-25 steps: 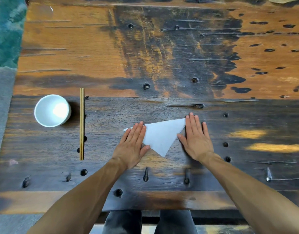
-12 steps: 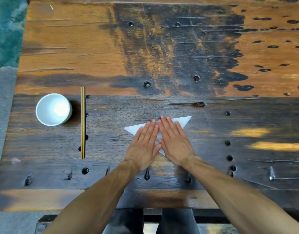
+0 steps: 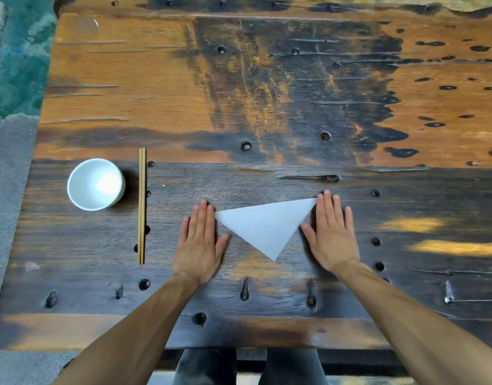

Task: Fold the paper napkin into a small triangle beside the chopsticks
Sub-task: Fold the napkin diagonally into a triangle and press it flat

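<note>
- The paper napkin (image 3: 267,227) lies flat on the wooden table (image 3: 267,107), slightly below the centre of the frame. It is folded into a white triangle: the long edge runs along the top, rising toward the right, and the apex points toward the lower edge of the frame.
- The left hand (image 3: 201,243) lies palm down on the table at the triangle's left corner. The fingers are straight, held together and flat; they grip nothing. The index finger borders the napkin's left tip; actual contact cannot be confirmed.
- The right hand (image 3: 331,236) lies palm down at the triangle's right corner. The fingers are straight and lightly spread, gripping nothing. The thumb points toward the napkin's right sloping edge, and the index fingertip sits just beside the upper right tip.
- The chopsticks (image 3: 142,206) lie as a parallel pair, pressed together, left of the left hand. They run straight up and down in the frame and are well apart from the napkin.
- A white bowl (image 3: 96,184) stands upright just left of the chopsticks, near their upper half.
- A teal rug (image 3: 16,65) occupies the upper left of the frame, beyond the table edge.
</note>
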